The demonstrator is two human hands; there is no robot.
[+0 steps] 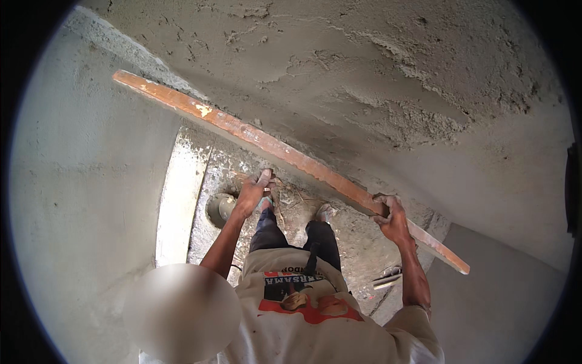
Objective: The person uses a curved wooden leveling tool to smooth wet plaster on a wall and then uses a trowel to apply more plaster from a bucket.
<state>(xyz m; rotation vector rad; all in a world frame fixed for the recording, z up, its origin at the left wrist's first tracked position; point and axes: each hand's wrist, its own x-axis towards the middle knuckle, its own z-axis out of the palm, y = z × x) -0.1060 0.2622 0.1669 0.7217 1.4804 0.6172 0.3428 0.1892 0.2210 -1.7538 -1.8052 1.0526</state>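
A long straightedge board (267,139), worn orange-brown along its face, runs slantwise from the upper left to the lower right against a wall of rough grey mortar (364,79). Toward its right end, my right hand (393,219) is wrapped round the board. My left hand (257,189) is just below the middle of the board, fingers curled and thumb raised. Whether that hand touches the board, or has something small in it, I cannot make out.
On the mortar-spattered floor, a round grey container (222,209) stands left of my feet. Thin dark tools or strips (388,278) lie at the right. A smooth grey wall (91,170) rises on the left, beside a bright pale strip (180,194).
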